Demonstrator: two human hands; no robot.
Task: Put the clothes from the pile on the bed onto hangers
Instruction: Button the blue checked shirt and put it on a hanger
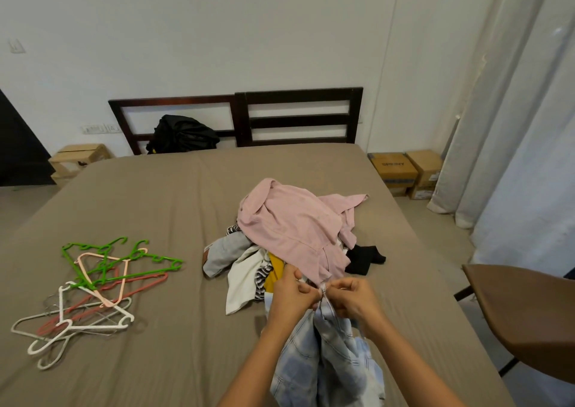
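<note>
l hand (292,291) & r hand (351,297) are up close together over the near part of the bed (155,204); both have fingers curled in, pinching the top edge of a pale washed denim garment (329,360); a small whitish bit (323,290) sticks up between the two grips, can't tell what it is; the denim hangs down from the hands toward the camera, bunched in folds betw the forearms; no hanger visible in it.

clothes pile (280,251) sits mid-bed, just beyond the hands; pink top (289,223) draped over most of it, its lower hem reaching nearly to the knuckles; under it a grey piece (222,254) on the l side, a white piece (242,279) spilling toward the near edge, a yellow bit (275,269) & some black-white striped fabric (263,279); a black item (364,258) pokes out on the r side.

hangers (93,288) lie in a loose heap on the l part of the bed, well apart from the pile; green ones (124,260) at the far end, a pale pink one & reddish ones crossing the middle, white ones (71,322) nearest.

dark wood headboard (298,117) vs the white wall; black bag (182,134) leaning at it; cardboard boxes (404,170) on the floor r of the bed, another box (79,157) on the l; pale curtains (497,110) far r; brown chair (522,313) at the r edge, beside the bed.
</note>
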